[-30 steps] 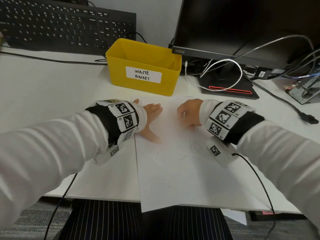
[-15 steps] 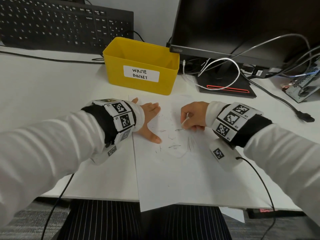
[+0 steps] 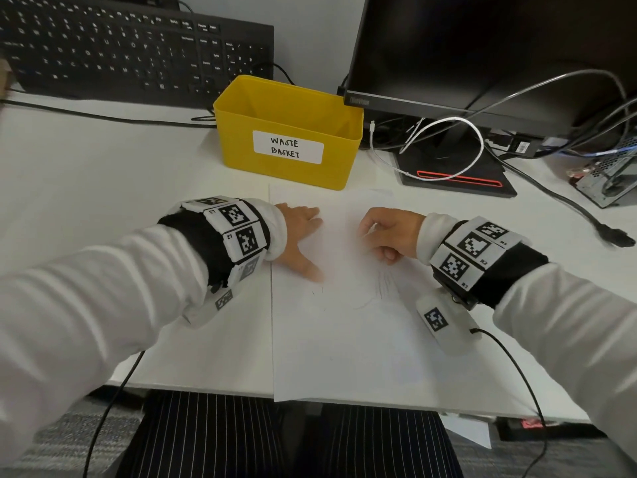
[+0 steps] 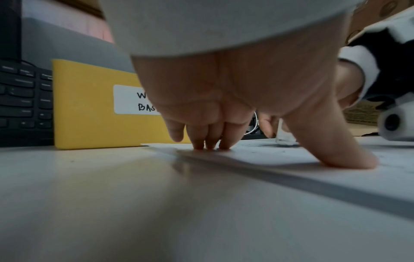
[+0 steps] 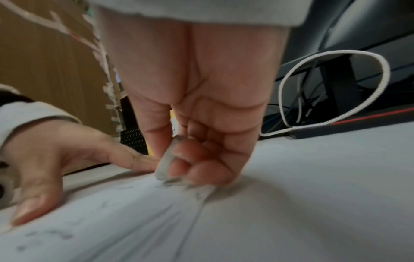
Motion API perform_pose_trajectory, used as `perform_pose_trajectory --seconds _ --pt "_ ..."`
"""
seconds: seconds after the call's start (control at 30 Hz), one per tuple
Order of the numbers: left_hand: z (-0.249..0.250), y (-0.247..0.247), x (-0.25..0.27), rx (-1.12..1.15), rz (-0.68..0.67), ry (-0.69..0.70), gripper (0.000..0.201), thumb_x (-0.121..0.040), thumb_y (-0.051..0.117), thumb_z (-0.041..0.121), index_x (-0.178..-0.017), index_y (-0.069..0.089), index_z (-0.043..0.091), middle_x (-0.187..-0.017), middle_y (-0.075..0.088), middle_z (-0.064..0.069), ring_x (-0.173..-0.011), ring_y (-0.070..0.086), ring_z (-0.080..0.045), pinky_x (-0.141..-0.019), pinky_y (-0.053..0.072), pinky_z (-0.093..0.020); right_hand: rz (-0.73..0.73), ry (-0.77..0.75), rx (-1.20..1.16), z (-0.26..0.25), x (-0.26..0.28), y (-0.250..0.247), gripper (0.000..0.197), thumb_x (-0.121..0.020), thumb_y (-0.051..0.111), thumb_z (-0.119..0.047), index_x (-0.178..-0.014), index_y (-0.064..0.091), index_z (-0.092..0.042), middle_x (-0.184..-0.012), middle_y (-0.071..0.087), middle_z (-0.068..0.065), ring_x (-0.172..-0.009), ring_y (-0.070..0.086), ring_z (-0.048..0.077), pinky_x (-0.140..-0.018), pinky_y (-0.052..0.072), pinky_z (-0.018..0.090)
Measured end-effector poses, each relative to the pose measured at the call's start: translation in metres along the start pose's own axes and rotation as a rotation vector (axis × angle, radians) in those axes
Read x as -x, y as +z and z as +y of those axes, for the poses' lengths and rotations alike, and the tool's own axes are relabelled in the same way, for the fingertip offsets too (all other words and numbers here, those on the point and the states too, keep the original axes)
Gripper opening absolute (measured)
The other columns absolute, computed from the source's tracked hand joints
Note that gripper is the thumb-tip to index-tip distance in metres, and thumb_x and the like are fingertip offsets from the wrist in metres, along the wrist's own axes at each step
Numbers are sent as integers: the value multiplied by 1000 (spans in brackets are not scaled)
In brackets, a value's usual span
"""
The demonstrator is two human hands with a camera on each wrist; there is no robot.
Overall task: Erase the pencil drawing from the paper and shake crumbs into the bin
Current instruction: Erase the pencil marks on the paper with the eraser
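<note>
A white paper [image 3: 344,339] with a faint pencil drawing [image 3: 382,288] lies on the desk in front of me. My left hand [image 3: 300,232] lies flat on the paper's left edge, fingers and thumb spread and pressing it down [image 4: 224,141]. My right hand [image 3: 382,232] pinches a small white eraser [image 5: 164,166], its grey-smudged end on the paper [image 5: 291,212] over the drawing. Behind the paper stands the yellow bin [image 3: 289,132] labelled "WASTE BASKET", also seen as a yellow bin [image 4: 89,106] in the left wrist view.
A black keyboard [image 3: 131,46] leans at the back left. A monitor [image 3: 482,46] on its stand [image 3: 455,170] stands at the back right amid several cables, with a white looped cable [image 3: 448,150]. The paper overhangs the desk's front edge [image 3: 206,388].
My right hand rubbed the eraser back and forth, right then left again over the drawing. The facial lines seen half a second ago are blurred or fainter. The left hand has stayed put.
</note>
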State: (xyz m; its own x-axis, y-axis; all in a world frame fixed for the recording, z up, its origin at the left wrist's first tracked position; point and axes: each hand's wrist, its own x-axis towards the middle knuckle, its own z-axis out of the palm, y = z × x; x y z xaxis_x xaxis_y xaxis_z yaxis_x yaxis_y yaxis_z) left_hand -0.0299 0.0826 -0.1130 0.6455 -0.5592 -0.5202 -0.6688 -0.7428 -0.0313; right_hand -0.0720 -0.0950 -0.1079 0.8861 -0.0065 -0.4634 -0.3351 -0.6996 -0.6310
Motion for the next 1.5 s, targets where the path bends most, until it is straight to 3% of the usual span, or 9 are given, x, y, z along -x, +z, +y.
perform_pose_trajectory --seconds 0.33,0.43,0.53,0.6,0.73,0.93,1.13,1.3,1.5 --pt "-3 6 -4 10 1 30 98 -78 52 66 -151 0 26 -159 -6 3 -148 -3 -18 -119 -1 -49 3 -249 401 -40 -11 26 9 -85 59 -19 -94 61 -21 -65 45 -11 -59 44 6 -53 39 14" --pt "-4 7 -6 -9 -7 15 101 -77 50 69 -151 -5 26 -159 -12 3 -148 -7 -16 -119 -4 -49 16 -250 493 -41 -13 29 13 -84 60 -19 -96 65 -16 -62 45 -13 -69 48 12 -65 40 21" --pt "-6 9 -8 -14 -2 -2 107 -74 49 73 -150 -9 26 -159 -15 2 -148 -8 -15 -119 -5 -49 -88 -196 452 -40 -10 26 13 -81 64 -18 -72 59 -25 -47 53 -9 -43 49 -1 -51 41 13" --pt "-6 9 -8 -21 0 2 106 -75 48 73 -150 -9 26 -159 -15 2 -148 -8 -16 -119 -4 -50 -118 -171 461 -45 -10 24 8 -80 64 -17 -74 61 -22 -49 56 -8 -30 45 -2 -45 39 12" --pt "-4 9 -7 -26 15 9 103 -76 47 72 -150 -7 27 -159 -10 5 -148 -4 -16 -118 -3 -52 1 -190 487 -54 -13 25 10 -79 60 -15 -86 67 -16 -55 53 -7 -41 48 3 -46 41 13" --pt "-7 11 -11 -31 10 -4 106 -74 47 75 -150 -8 26 -159 -14 1 -148 -7 -17 -118 -4 -52 -143 -152 426 -46 -13 25 4 -75 66 -13 -75 65 -17 -44 57 -6 -27 42 1 -46 41 18" --pt "-7 12 -13 -14 31 -6 108 -73 47 75 -150 -9 26 -159 -10 3 -148 -3 -18 -118 -2 -53 38 -149 421 -49 -20 27 6 -75 64 -12 -74 63 -18 -53 56 -3 -23 41 -2 -42 40 16" --pt "-7 10 -11 -41 15 -25 109 -74 45 75 -150 -11 23 -159 -15 1 -148 -6 -17 -119 -2 -52 -124 -107 424 -45 -16 25 2 -72 67 -14 -72 66 -16 -47 59 -3 -29 43 2 -44 41 16" --pt "-8 13 -12 -6 51 6 106 -73 49 74 -150 -8 27 -159 -6 5 -148 -1 -18 -117 -2 -55 -14 -132 454 -53 -21 24 10 -75 64 -11 -68 60 -17 -52 57 -2 -25 43 1 -35 39 12"
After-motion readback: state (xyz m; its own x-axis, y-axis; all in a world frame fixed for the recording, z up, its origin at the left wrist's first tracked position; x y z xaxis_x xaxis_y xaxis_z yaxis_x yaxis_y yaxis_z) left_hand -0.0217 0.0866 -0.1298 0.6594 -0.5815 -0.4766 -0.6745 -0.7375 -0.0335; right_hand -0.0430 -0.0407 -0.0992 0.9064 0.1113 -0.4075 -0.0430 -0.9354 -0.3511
